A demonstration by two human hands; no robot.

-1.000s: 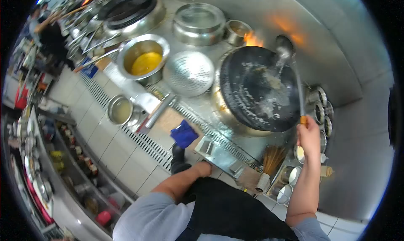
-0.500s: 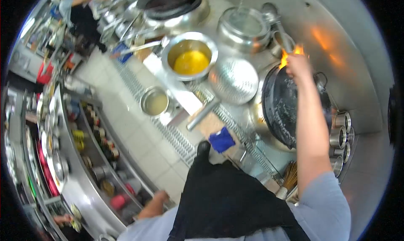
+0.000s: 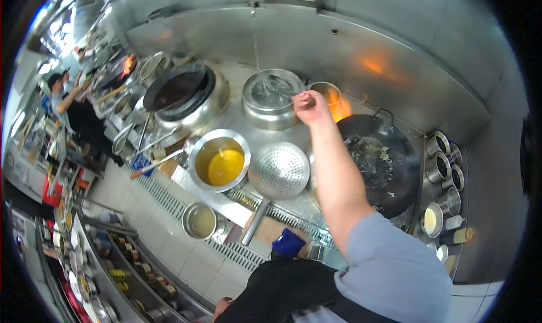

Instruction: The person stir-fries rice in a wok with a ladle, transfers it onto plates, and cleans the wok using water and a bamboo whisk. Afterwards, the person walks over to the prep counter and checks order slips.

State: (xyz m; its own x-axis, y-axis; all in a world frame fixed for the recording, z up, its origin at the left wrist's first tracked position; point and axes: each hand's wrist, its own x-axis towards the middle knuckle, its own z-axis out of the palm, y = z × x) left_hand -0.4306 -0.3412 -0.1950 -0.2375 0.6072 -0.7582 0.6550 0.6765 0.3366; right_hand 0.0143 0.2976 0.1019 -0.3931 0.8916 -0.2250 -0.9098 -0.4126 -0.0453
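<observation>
My right hand [image 3: 312,107] is closed around the end of a ladle [image 3: 285,91]. The bowl of the ladle is down in a round steel pot of water [image 3: 252,102], where a thin stream falls from above. Under my forearm, on the right, sits a black wok [image 3: 375,179] with food scraps stuck inside it. Orange flame [image 3: 342,110] rises at its far edge, beside a small steel cup [image 3: 326,91]. My left hand [image 3: 223,307] hangs low by the black apron, mostly hidden, and its fingers are unclear.
A pot of yellow liquid [image 3: 199,170] and a perforated strainer [image 3: 279,170] stand to the left, with a blue cloth [image 3: 288,243] nearer me. Several steel containers [image 3: 438,168] line the right wall. Another wok [image 3: 178,91] stands farther left. Co-workers [image 3: 70,100] stand at the far left.
My right hand has swung left from over the wok, and the ladle has gone into the water pot. The view has tilted up. My left hand has drawn in toward the apron.
</observation>
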